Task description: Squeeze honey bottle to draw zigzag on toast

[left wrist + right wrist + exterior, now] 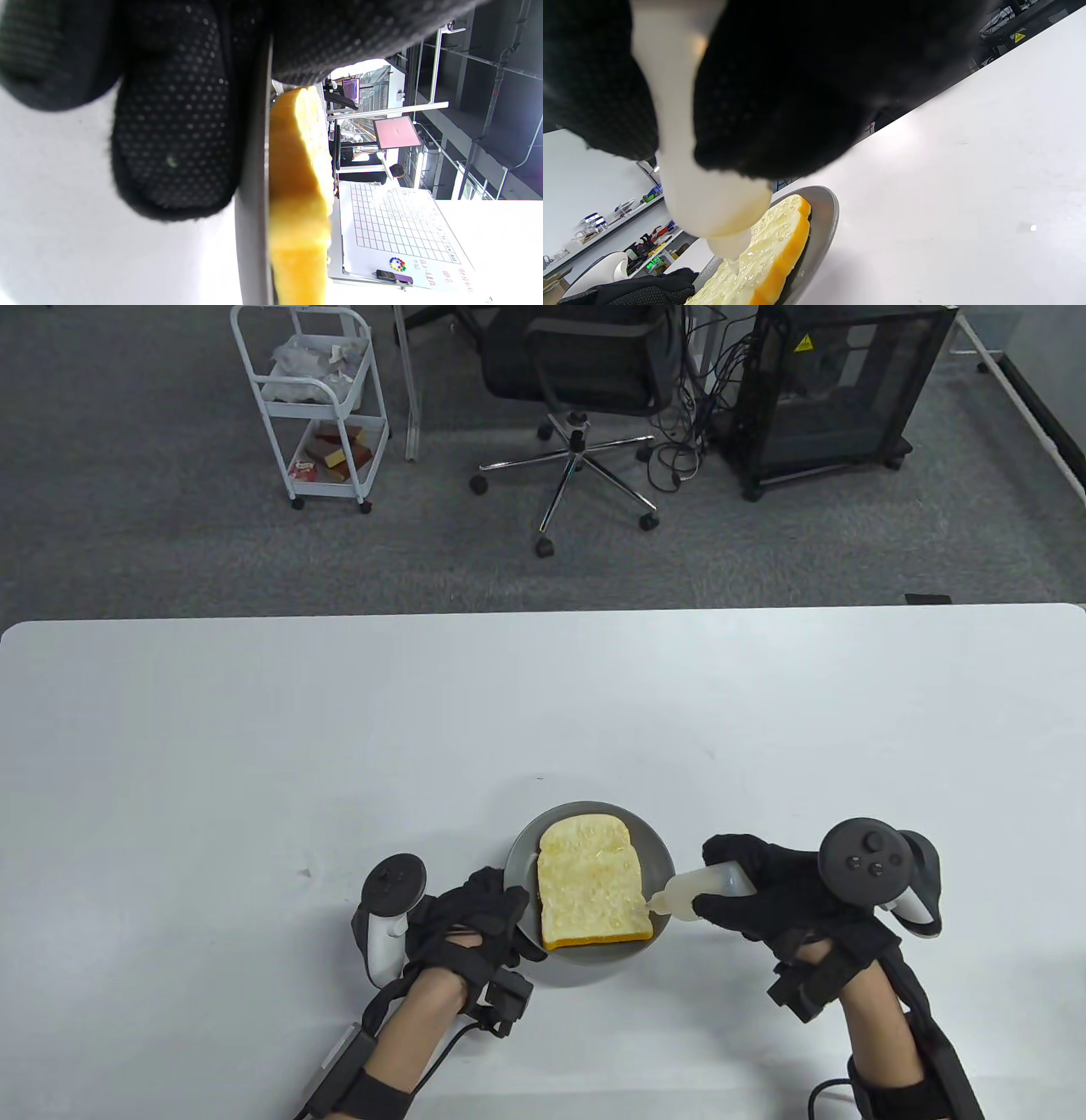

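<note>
A slice of toast (590,882) with an orange crust lies on a grey plate (658,850) near the table's front edge. My right hand (764,899) grips a pale squeeze bottle of honey (704,891), tilted, its nozzle at the toast's near right corner. In the right wrist view the bottle (695,186) points down onto the glossy toast (772,245). My left hand (475,916) holds the plate's left rim. In the left wrist view its fingers (178,144) press the plate's edge (250,220) beside the toast (297,190).
The white table (254,746) spreads wide behind and to both sides of the plate. Beyond its far edge stand a white cart (314,398), an office chair (577,381) and a black cabinet (840,390).
</note>
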Tool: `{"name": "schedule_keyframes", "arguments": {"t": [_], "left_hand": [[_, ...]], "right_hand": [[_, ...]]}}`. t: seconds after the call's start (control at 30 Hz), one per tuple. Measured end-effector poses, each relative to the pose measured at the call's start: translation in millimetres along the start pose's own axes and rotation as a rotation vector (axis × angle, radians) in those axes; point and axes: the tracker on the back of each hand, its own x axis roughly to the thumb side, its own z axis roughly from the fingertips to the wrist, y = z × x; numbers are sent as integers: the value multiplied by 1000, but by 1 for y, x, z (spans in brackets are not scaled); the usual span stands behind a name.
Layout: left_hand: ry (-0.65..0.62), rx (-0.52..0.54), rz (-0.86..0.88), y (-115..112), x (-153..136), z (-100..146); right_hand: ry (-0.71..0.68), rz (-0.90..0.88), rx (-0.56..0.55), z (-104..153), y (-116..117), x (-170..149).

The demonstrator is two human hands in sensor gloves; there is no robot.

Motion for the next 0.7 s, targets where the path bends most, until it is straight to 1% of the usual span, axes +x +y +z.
{"name": "schedule_keyframes", "arguments": {"t": [0.33,0.7], "left_hand": [[-1,2,2,0,0,0],[-1,0,2,-1,0,0]], "right_hand": [[1,-17,27,2,-4,-1],[-20,-81,53,-5,11,4]]}}
